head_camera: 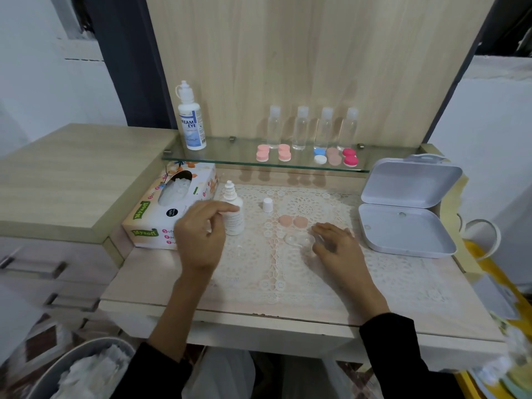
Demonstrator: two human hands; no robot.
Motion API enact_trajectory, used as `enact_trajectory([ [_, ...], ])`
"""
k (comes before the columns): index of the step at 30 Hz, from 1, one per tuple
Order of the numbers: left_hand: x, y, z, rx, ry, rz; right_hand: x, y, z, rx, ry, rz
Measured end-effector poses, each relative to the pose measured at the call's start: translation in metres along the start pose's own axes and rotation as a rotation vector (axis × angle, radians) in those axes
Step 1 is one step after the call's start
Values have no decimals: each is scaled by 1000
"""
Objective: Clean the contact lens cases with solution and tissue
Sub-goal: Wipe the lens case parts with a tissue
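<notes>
Lace mat (288,272) covers most of the table (135,286), and the stretch between the two forearms down to the front edge is bare cloth. The left hand (201,237) hovers with fingers loosely bent, gripping nothing. Its forefinger reaches the shoulder of the uncapped small solution bottle (235,223), which stands upright just beside the tissue box (161,214) at the mat's left edge. The bottle's white cap (267,204) stands apart, farther back. The right hand (338,249) lies low with fingers relaxed, its fingertips at the right well of the clear lens case (296,239) at mid-mat; blur hides whether they press on it. Two peach lids (292,222) lie just behind the case. An open white hinged box (408,226) bounds the right side, near that hand. A glass shelf (230,156) overhangs the back edge, carrying more cases and bottles.
</notes>
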State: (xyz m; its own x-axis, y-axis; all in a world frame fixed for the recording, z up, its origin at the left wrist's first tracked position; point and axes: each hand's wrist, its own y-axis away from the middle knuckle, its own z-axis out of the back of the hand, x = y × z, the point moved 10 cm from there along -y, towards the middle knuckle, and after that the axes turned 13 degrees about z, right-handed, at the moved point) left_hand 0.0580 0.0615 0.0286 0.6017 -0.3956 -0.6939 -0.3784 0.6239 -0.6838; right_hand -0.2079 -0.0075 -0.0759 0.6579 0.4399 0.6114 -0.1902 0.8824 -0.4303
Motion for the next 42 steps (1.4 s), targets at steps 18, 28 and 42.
enact_trajectory([
  [18, 125, -85, -13, 446, -842, 379, 3, 1, 1, 62, 107, 7],
  [28, 134, -101, -16, 391, -1045, 376, 10, 0, 3, 71, 120, 30],
  [42, 120, -103, 13, 98, -445, 407, 7, 1, 1, 70, 92, 25],
])
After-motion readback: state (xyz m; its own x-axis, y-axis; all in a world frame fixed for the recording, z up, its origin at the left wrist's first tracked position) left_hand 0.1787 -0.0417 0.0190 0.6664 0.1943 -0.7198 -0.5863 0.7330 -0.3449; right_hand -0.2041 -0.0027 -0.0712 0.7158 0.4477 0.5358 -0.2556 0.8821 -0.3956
